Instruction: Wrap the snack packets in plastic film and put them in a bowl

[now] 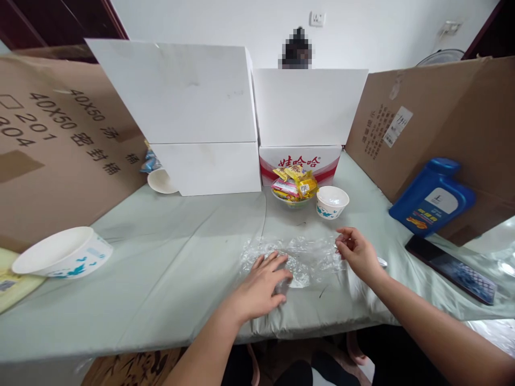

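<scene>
A crinkled sheet of clear plastic film lies spread over the green tablecloth in front of me. My left hand rests on its left part, palm down with the fingers spread. At the right end, my right hand pinches the film's edge between thumb and fingers. Just beyond the film stands a small paper bowl with something clear and shiny on top. To its left sits a clear bowl heaped with snacks in yellow and pink wrappers.
White boxes stand along the back, cardboard boxes at both sides. A blue jug and a phone lie at the right. A large paper bowl tilts at the left. A person's head, blurred, shows behind the boxes.
</scene>
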`<state>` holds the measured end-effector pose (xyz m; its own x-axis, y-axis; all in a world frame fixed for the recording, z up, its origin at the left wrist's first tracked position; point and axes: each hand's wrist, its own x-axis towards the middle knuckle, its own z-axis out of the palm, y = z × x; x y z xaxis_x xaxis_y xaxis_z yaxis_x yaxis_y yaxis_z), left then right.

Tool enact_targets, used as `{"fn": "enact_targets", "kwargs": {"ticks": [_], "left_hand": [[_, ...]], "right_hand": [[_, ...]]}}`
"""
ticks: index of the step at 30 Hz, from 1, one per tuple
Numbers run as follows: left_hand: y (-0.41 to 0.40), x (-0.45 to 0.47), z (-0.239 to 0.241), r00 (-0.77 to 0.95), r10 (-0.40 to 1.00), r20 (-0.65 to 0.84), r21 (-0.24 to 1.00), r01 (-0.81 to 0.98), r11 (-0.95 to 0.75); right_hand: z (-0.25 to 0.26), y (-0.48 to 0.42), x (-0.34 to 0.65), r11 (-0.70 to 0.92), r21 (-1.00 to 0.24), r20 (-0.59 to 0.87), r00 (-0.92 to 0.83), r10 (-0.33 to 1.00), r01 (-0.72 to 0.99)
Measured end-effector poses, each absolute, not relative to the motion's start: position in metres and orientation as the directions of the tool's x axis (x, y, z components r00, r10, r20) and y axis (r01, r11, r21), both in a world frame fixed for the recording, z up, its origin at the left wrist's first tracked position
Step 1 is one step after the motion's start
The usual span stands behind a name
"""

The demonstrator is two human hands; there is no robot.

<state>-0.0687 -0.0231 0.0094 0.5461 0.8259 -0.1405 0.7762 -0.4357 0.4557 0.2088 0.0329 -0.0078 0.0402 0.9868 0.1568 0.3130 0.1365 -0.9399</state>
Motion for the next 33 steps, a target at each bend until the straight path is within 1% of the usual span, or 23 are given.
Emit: {"fn": "enact_targets", "kwargs": {"ticks": [2,4,7,9,11,13,17,19,22,24,26,29,31,32,33], "left_hand": [[-0.023,-0.073,0.011,0.547,0.833,-0.087,0.477,0.756,-0.447],[-0.022,-0.079,0.012,0.478,0.878,0.032,0.505,0.750,-0.427],[-0.014,-0.091,0.011,0.203,0.945,0.257,0.481,0.821,-0.307],[-0.006,-0.101,0.007,0.045,0.943,0.329,0.427,0.884,-0.191],[0.002,-0.108,0.003,-0.026,0.955,0.295,0.397,0.912,-0.098],[0.007,-0.112,-0.001,-0.032,0.971,0.236,0.405,0.912,-0.068],[0.009,-0.113,-0.001,-0.059,0.964,0.261,0.511,0.855,-0.086],[0.008,-0.112,0.001,-0.109,0.963,0.247,0.578,0.814,-0.056],[0.009,-0.109,0.001,-0.184,0.971,0.155,0.613,0.789,0.051],[0.012,-0.107,-0.001,-0.227,0.967,0.115,0.592,0.797,0.117],[0.016,-0.105,-0.003,-0.256,0.961,0.103,0.552,0.819,0.159],[0.019,-0.104,-0.006,-0.293,0.953,0.081,0.492,0.843,0.217],[0.018,-0.105,-0.004,-0.322,0.943,0.080,0.461,0.851,0.252],[0.016,-0.105,-0.003,-0.342,0.934,0.103,0.447,0.855,0.264],[0.014,-0.105,0.000,-0.355,0.921,0.159,0.433,0.864,0.258]], "right_hand": [[-0.006,0.033,0.210,0.134,-0.943,0.154,0.043,0.987,0.306],[-0.009,0.031,0.212,0.079,-0.941,0.092,0.025,0.995,0.329],[-0.015,0.030,0.215,0.013,-0.931,0.022,0.019,1.000,0.365],[-0.018,0.030,0.216,0.018,-0.918,0.030,0.024,0.999,0.397],[-0.018,0.031,0.216,0.036,-0.896,0.052,0.025,0.998,0.442],[-0.016,0.032,0.216,0.062,-0.890,0.084,0.029,0.996,0.452],[-0.010,0.030,0.213,0.111,-0.924,0.134,0.037,0.990,0.367],[-0.009,0.026,0.213,0.116,-0.908,0.143,0.037,0.989,0.402],[-0.011,0.023,0.213,0.092,-0.810,0.120,0.011,0.993,0.579],[-0.016,0.023,0.213,0.099,-0.700,0.107,-0.032,0.994,0.707],[-0.021,0.025,0.213,0.141,-0.579,0.137,-0.075,0.988,0.803],[-0.025,0.029,0.209,0.190,-0.426,0.199,-0.114,0.973,0.884],[-0.027,0.032,0.206,0.195,-0.345,0.191,-0.135,0.972,0.918],[-0.027,0.033,0.204,0.193,-0.312,0.177,-0.143,0.974,0.930],[-0.028,0.034,0.203,0.191,-0.286,0.166,-0.148,0.975,0.939]]}}
